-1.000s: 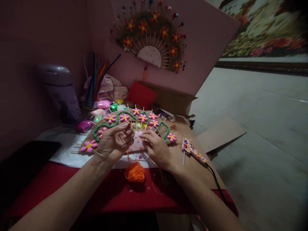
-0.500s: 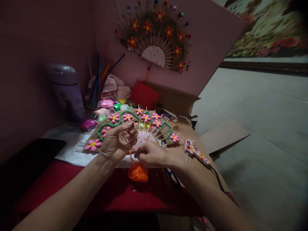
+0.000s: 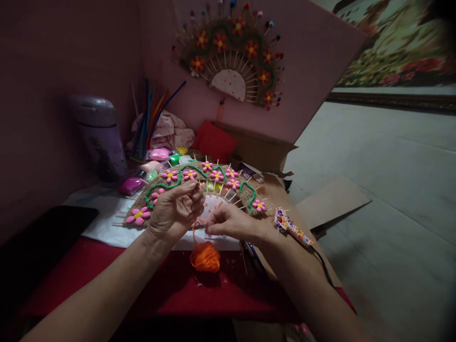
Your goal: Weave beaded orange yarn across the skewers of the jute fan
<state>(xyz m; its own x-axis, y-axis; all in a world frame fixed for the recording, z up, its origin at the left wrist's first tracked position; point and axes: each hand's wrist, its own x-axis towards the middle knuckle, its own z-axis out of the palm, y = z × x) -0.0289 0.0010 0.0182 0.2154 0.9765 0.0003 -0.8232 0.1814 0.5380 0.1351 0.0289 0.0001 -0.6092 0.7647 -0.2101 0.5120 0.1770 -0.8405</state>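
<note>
A fan-shaped craft piece [image 3: 167, 183] of jute, wooden sticks, pink flowers and green pipe cleaner lies on the table. My left hand [image 3: 175, 210] hovers over its middle, fingers curled and pinched on the orange thread. My right hand [image 3: 233, 222] rests at the fan's lower edge, fingertips pinched on the same thin orange thread [image 3: 194, 229]. The thread runs down to an orange yarn ball [image 3: 205, 257] on the red cloth [image 3: 107, 270] just in front of both hands.
A finished fan [image 3: 231, 52] hangs on the pink board behind. A purple flask [image 3: 99, 135], pipe cleaners [image 3: 149, 114], clay packets [image 3: 158, 154], a red cushion [image 3: 213, 141] and a patterned glue gun [image 3: 294, 228] with its cord surround the work. Cardboard [image 3: 331, 202] lies right.
My right hand has drawn back from the fan's white centre toward its lower edge and closed into a pinch. The left hand has stayed in place.
</note>
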